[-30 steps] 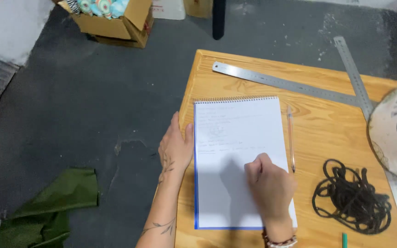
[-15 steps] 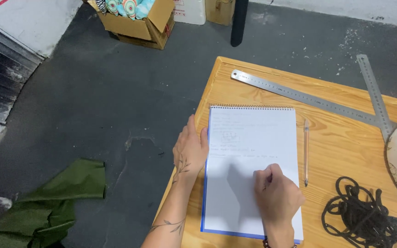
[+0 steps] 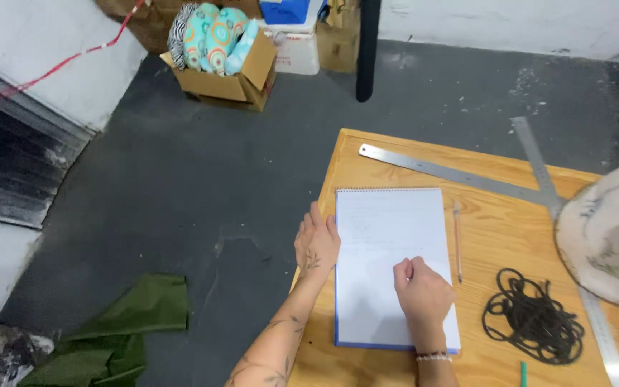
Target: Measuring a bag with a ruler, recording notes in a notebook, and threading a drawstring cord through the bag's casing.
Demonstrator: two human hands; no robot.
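Note:
A white spiral notebook [image 3: 385, 222] lies open on the wooden table [image 3: 496, 215]. My left hand [image 3: 317, 247] rests flat on the table at the notebook's left edge, fingers touching the paper. On the lower right part of the page, my right hand [image 3: 424, 294] is curled in a writing grip around a thin pen, of which only a small bit shows at the fingertips. Faint writing covers the upper part of the page. A pencil [image 3: 458, 240] lies just right of the notebook, parallel to its edge.
A coil of black cord [image 3: 535, 319] lies right of the pencil. Two steel rulers [image 3: 453, 172] [image 3: 539, 168] meet at the table's far side. A pale patterned cloth object [image 3: 607, 240] covers the right edge. On the floor are a cardboard box [image 3: 223, 79], a black pole [image 3: 368, 50] and green cloth [image 3: 134, 322].
The view has tilted up and left, showing more floor and the box. Both hands keep their places on the notebook; the right hand shifts only slightly on the page.

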